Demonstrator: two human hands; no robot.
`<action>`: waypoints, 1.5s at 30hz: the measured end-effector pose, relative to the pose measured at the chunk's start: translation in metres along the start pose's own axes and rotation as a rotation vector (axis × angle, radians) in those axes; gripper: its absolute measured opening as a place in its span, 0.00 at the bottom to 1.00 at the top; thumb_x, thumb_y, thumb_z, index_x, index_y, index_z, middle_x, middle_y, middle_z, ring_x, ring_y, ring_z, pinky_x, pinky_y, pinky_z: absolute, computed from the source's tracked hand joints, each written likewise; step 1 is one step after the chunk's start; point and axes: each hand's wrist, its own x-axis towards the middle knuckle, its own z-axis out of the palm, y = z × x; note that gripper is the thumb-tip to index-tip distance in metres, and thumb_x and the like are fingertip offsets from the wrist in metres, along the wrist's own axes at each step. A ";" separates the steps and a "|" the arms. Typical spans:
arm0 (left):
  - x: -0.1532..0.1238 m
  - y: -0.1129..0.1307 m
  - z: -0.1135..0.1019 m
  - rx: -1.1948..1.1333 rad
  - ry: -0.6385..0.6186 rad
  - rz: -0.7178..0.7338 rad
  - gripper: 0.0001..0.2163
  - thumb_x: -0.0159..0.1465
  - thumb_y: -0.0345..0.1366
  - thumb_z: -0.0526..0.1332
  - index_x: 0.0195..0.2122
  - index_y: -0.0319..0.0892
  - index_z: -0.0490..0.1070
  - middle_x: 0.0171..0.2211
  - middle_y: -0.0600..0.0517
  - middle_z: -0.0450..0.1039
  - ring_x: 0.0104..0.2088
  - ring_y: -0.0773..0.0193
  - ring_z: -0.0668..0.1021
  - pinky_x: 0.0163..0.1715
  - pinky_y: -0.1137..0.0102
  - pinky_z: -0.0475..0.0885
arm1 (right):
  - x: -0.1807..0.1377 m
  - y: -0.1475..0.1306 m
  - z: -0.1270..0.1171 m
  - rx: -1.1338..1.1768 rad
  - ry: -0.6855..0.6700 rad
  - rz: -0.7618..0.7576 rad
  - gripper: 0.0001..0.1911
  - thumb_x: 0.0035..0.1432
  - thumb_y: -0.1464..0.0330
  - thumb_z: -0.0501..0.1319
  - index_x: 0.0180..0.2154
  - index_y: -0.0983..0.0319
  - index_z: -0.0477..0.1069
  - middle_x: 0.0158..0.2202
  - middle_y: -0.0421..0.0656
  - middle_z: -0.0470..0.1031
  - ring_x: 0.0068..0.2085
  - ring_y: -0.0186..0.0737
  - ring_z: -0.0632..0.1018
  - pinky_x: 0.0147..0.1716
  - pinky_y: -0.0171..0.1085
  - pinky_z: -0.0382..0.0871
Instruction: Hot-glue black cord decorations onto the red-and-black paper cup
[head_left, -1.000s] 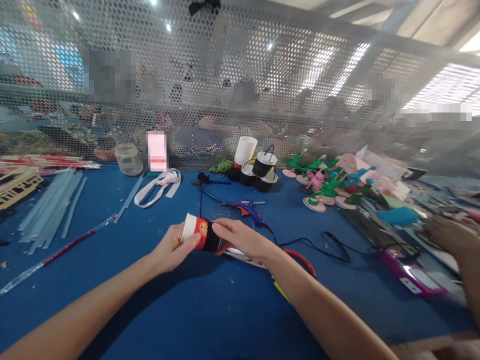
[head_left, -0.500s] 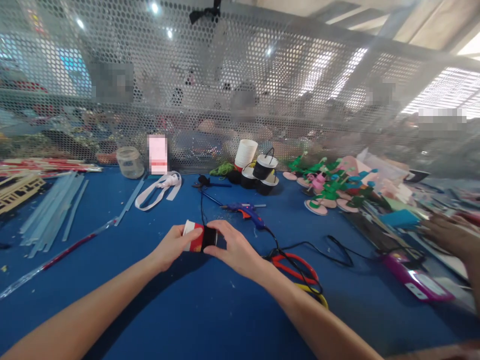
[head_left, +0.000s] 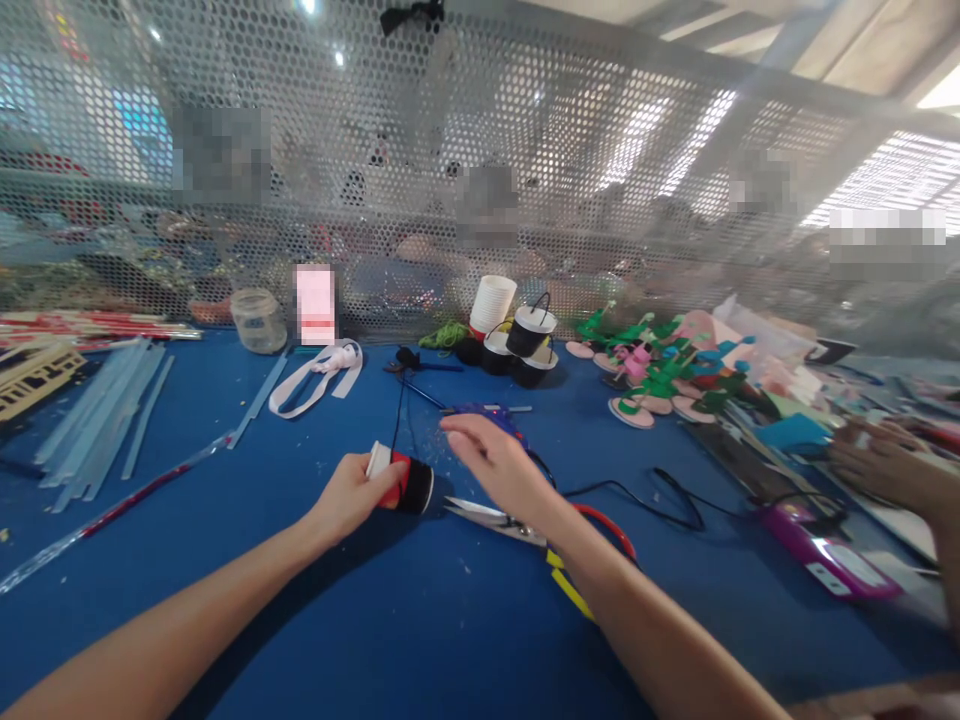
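Scissors (head_left: 489, 517) with red and yellow handles lie on the blue table (head_left: 315, 610), blades pointing left at the small paper cup (head_left: 403, 481) just beside them. Our left hand (head_left: 351, 497) is clamped on that cup, which lies on its side near the middle of the table, its white rim left, then a red band, then a black one. Our right hand (head_left: 495, 463) hangs just right of the cup with its fingers spread and nothing in them, partly covering a blue glue gun (head_left: 486, 409). Farther off stand black-and-white cups (head_left: 525, 345), a white cup stack (head_left: 492, 302) and a glass jar (head_left: 257, 319). A co-worker's hand (head_left: 879, 462) works at the far right.
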 end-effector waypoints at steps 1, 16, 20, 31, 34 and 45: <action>0.000 0.001 0.000 0.006 0.002 0.002 0.17 0.51 0.47 0.55 0.17 0.38 0.60 0.14 0.58 0.56 0.17 0.75 0.58 0.17 0.77 0.53 | 0.003 0.006 -0.009 -0.078 0.034 0.082 0.15 0.55 0.65 0.50 0.41 0.66 0.67 0.41 0.50 0.71 0.40 0.41 0.73 0.40 0.39 0.66; 0.003 -0.003 -0.007 0.265 0.021 0.081 0.17 0.54 0.47 0.51 0.17 0.39 0.57 0.16 0.58 0.51 0.18 0.73 0.56 0.18 0.76 0.51 | 0.024 0.065 -0.024 -0.421 -0.009 0.556 0.16 0.48 0.73 0.54 0.41 0.71 0.63 0.35 0.53 0.72 0.36 0.43 0.74 0.32 0.36 0.65; 0.006 -0.005 -0.008 0.213 0.016 0.078 0.17 0.54 0.47 0.52 0.17 0.39 0.58 0.16 0.58 0.53 0.19 0.73 0.57 0.18 0.76 0.53 | 0.016 0.042 -0.034 0.087 0.101 0.504 0.19 0.46 0.69 0.57 0.42 0.66 0.61 0.35 0.44 0.73 0.30 0.34 0.74 0.26 0.31 0.65; 0.012 -0.007 -0.014 0.079 0.036 0.010 0.17 0.52 0.48 0.53 0.18 0.38 0.61 0.15 0.57 0.58 0.18 0.73 0.60 0.18 0.77 0.56 | -0.017 0.006 -0.030 0.334 -0.168 0.296 0.15 0.51 0.63 0.55 0.39 0.64 0.62 0.37 0.47 0.73 0.35 0.38 0.76 0.34 0.37 0.70; 0.012 -0.006 -0.014 0.063 0.018 -0.011 0.18 0.52 0.50 0.52 0.18 0.39 0.59 0.15 0.58 0.56 0.18 0.74 0.59 0.18 0.77 0.55 | -0.022 0.002 -0.023 0.300 -0.173 0.314 0.15 0.49 0.65 0.57 0.40 0.64 0.65 0.38 0.46 0.73 0.36 0.39 0.75 0.35 0.37 0.70; 0.012 0.000 -0.013 0.140 0.034 -0.049 0.18 0.53 0.49 0.50 0.18 0.39 0.57 0.16 0.58 0.54 0.18 0.73 0.57 0.19 0.76 0.51 | -0.033 -0.006 -0.005 -0.169 -0.100 0.115 0.07 0.49 0.65 0.55 0.24 0.62 0.65 0.22 0.40 0.72 0.26 0.38 0.74 0.21 0.32 0.65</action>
